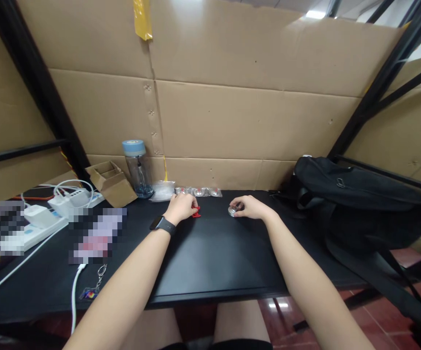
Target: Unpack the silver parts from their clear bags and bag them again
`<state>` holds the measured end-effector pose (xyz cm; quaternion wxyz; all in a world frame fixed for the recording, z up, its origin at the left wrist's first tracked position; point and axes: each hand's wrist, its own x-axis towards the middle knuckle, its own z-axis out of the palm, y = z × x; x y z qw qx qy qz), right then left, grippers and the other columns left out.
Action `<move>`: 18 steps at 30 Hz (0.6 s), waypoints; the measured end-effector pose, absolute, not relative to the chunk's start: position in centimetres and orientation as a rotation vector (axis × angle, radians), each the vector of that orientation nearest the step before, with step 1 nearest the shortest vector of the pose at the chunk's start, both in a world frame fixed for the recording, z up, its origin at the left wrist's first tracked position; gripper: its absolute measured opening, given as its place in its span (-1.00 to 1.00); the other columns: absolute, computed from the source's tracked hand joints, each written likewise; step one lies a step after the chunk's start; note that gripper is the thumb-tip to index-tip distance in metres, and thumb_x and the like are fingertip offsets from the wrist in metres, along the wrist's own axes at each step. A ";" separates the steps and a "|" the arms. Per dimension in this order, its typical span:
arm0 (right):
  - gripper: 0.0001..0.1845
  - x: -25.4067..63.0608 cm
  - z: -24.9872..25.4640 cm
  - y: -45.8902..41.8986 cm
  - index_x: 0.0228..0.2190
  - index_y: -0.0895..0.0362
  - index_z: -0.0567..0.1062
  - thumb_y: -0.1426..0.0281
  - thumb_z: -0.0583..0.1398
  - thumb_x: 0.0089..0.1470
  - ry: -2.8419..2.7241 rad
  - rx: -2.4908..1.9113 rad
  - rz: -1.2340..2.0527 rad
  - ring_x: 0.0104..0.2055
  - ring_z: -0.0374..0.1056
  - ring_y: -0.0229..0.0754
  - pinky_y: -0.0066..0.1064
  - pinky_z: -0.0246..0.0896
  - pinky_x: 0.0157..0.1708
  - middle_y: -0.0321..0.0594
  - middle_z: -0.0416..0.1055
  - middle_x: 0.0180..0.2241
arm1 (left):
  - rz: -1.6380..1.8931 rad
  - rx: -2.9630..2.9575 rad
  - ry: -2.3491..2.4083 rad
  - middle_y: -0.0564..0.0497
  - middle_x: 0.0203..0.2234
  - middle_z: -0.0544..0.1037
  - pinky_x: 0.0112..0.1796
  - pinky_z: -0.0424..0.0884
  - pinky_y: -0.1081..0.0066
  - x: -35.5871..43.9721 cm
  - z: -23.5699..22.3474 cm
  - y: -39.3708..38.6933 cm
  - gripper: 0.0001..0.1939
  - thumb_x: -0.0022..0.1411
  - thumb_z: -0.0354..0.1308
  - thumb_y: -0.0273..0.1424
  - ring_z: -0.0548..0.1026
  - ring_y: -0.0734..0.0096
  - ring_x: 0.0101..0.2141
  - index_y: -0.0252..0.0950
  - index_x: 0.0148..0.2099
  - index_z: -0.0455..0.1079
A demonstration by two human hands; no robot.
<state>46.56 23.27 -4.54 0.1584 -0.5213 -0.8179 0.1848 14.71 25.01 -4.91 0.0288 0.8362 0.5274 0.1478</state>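
My left hand (182,207), with a dark watch on its wrist, is closed at the fingertips on a small red stringy thing (196,213) just above or on the black table. Its exact kind is too small to make out. Across from it, my right hand (253,208) grips a small round silvery case (231,212) between thumb and fingers, low at the table surface. Behind my left hand, a row of small round clear-wrapped packets with red inside (199,192) lies along the cardboard wall. A clear plastic bag (162,191) sits beside that row.
A blue-lidded bottle (139,170) and an open cardboard box (110,183) stand at the back left. Further left are a white power strip (46,228) with chargers and cables, and a keychain (95,287). A black backpack (359,204) fills the right side of the table (217,262).
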 end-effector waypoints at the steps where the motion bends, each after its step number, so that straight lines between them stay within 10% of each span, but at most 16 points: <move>1: -0.58 46.5 -4.5 23.2 -0.11 0.08 0.61 0.35 0.40 -0.08 -2.330 -1.489 0.515 -0.21 0.53 -0.13 -0.40 0.37 -0.15 -0.20 0.63 -0.22 | 0.456 2.589 1.619 0.00 -0.26 0.68 0.01 0.30 0.16 14.8 -4.9 25.0 -0.91 0.15 0.26 -0.36 0.56 0.11 -0.11 -0.13 -0.29 0.60; 18: -0.42 42.1 -5.0 22.5 -0.04 0.10 0.51 0.34 0.43 -0.16 -1.809 -0.985 0.819 -0.21 0.50 -0.16 -0.36 0.45 -0.26 -0.08 0.54 -0.06 | 1.083 2.261 1.336 0.04 -0.21 0.69 0.11 0.29 0.14 16.8 -4.1 24.1 -0.89 0.22 0.30 -0.28 0.60 0.24 -0.14 -0.17 -0.24 0.54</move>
